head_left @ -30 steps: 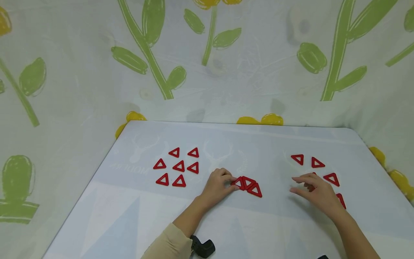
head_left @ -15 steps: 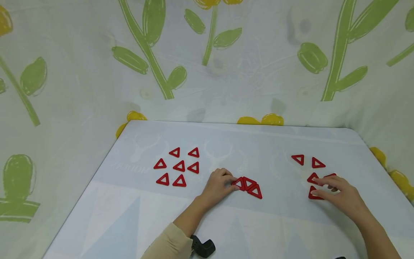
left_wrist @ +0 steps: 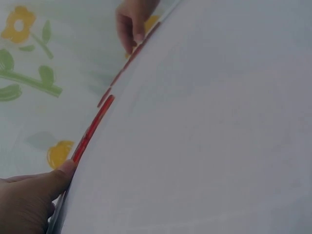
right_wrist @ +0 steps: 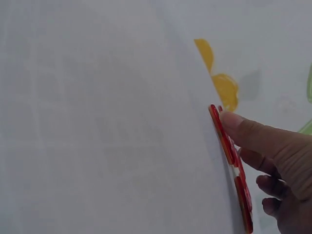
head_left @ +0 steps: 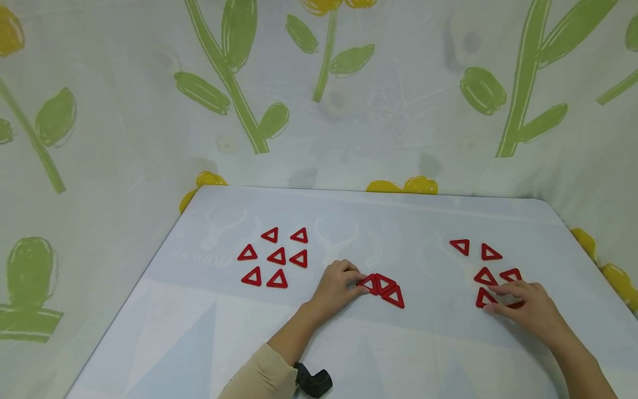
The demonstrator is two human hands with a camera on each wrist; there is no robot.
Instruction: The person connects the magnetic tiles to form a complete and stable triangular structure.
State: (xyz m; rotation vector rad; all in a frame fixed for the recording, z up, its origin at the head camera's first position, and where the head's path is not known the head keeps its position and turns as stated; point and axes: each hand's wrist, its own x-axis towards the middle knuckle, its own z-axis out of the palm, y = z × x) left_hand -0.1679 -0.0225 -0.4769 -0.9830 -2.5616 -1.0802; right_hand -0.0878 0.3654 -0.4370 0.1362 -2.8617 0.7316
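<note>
In the head view, three red triangle frames lie edge to edge at mid-table. My left hand [head_left: 336, 285] pinches the leftmost red triangle [head_left: 366, 278] between thumb and fingers; the middle triangle [head_left: 386, 277] and the right one [head_left: 401, 296] adjoin it. At the right, my right hand [head_left: 530, 310] has thumb and index finger on two sides of another red triangle [head_left: 479, 298], which lies flat. Another triangle [head_left: 516, 305] is partly covered by that hand. In the right wrist view, my thumb [right_wrist: 234, 123] meets the red edge, seen nearly side-on.
Several loose red triangles [head_left: 268, 256] are spread at the left of the white table [head_left: 319, 354]. More loose triangles, including one at the back right [head_left: 490, 256], lie beyond my right hand. A flower-printed cloth [head_left: 379, 127] hangs behind the table.
My right hand has moved right from beside the right-hand group onto a triangle there, then slightly nearer the front. My left hand has stayed on its triangle, and the row of three looks unchanged.
</note>
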